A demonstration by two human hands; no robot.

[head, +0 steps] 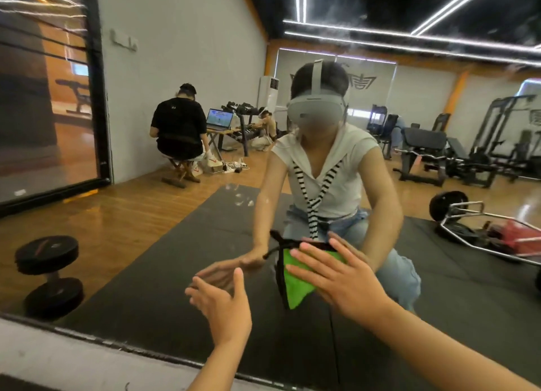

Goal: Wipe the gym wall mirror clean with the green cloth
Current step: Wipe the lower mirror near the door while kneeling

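Checker: Step in hand?

Tagger: Wiping stroke. Right hand (339, 276) lies flat on green cloth (298, 285) and presses it to mirror (152, 261), lower centre-right of frame. Fingers are straight and spread wide, with no pinch and no curl round it.

Checker: Other hand?

Tagger: Left hand (222, 302), lower centre, just left of the cloth. Fingers loosely apart, holding nothing. Fingertips are near the glass, but I cannot tell if they touch it.

Checker: Cloth lie?

Tagger: Upper part is under the fingers, and one corner hangs below the palm. A black strip runs along its left edge. Cannot tell what that is.

Checker: How far along?

Tagger: Early to mid, my guess. Pale smudges (243, 198) sit on the glass above the cloth, centre of frame. There is haze around the reflected ceiling lights (409, 36), upper right.

Checker: Next move?

Tagger: Probably slide the cloth up and left onto those smudges, palm flat so the loose corner doesn't fold under. The upper haze calls for a higher reach, since the reflection shows a crouch.

Checker: Far stuff?

Tagger: Reflections only. Dumbbell (48, 276) lower left, barbell (456, 212) right, seated person (177, 127) by laptop (219, 118) left of centre.
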